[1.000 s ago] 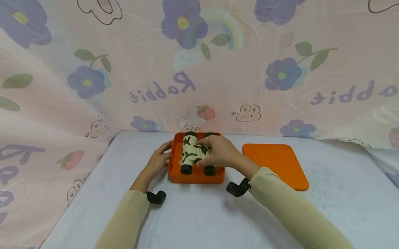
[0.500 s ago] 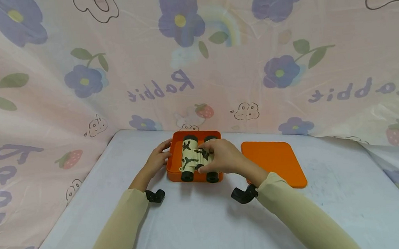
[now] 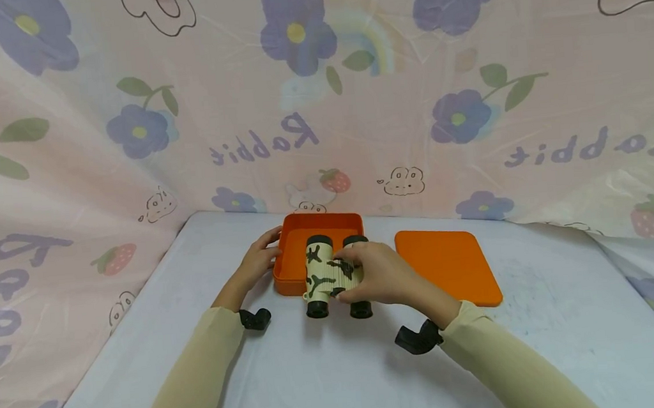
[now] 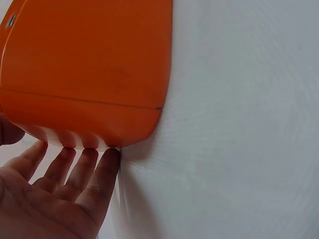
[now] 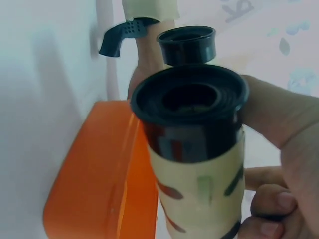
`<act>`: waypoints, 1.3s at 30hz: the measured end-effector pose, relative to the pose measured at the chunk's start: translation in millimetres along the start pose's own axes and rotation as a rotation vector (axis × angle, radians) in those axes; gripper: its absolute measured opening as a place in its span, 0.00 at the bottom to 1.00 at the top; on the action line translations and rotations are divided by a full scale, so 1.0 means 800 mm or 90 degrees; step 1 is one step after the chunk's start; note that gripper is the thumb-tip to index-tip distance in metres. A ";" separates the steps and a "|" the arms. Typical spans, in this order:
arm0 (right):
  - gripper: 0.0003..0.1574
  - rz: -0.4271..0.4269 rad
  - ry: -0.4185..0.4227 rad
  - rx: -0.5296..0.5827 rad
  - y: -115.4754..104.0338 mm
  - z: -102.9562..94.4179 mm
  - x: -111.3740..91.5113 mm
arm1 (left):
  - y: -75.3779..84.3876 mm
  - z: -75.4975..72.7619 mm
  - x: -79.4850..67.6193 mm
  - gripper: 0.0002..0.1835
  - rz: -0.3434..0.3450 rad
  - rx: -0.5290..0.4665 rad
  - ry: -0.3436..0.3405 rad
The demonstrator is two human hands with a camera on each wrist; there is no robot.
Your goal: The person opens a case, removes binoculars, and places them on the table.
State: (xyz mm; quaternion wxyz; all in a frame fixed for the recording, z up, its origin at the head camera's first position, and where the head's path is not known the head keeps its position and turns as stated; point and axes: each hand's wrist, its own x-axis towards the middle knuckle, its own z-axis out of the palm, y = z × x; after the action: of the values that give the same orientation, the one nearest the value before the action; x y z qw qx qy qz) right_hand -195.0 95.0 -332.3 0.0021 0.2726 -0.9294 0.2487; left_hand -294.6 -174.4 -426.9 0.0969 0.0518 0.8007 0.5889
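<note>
My right hand [image 3: 390,272] grips a pair of camouflage-patterned binoculars [image 3: 318,268], cream with dark blotches and black ends. Thumb and fingers hold the middle and right barrel, partly covering it. The binoculars overlap the front part of an orange box [image 3: 289,287], their near ends past its front wall. In the right wrist view the black eyepiece end [image 5: 192,142] fills the middle, with the orange box behind. At the box's left side is my left hand [image 3: 258,260]. The left wrist view shows its extended fingertips [image 4: 89,155] touching the box wall [image 4: 79,112].
To the right of the box lies a flat orange lid [image 3: 447,262] on the white-covered table [image 3: 318,384]. A printed curtain [image 3: 354,112] with flowers stands close behind the box and along the left. Black wrist-camera mounts [image 3: 418,338] stick out below the wrists.
My right hand has moved the binoculars out of the box toward the front and slightly right, uncovering more of the box's inside. The left hand has stayed at the box's left side.
</note>
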 end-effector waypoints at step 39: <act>0.40 -0.027 -0.019 -0.095 0.000 0.032 -0.101 | -0.001 -0.001 -0.003 0.33 0.000 0.006 -0.011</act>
State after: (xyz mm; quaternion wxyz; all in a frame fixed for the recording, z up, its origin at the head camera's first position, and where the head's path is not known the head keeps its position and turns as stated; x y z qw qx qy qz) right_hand -123.1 124.0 -365.6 0.0140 0.2948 -0.9393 0.1750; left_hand -292.4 -175.7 -427.5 0.1039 0.0571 0.8025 0.5848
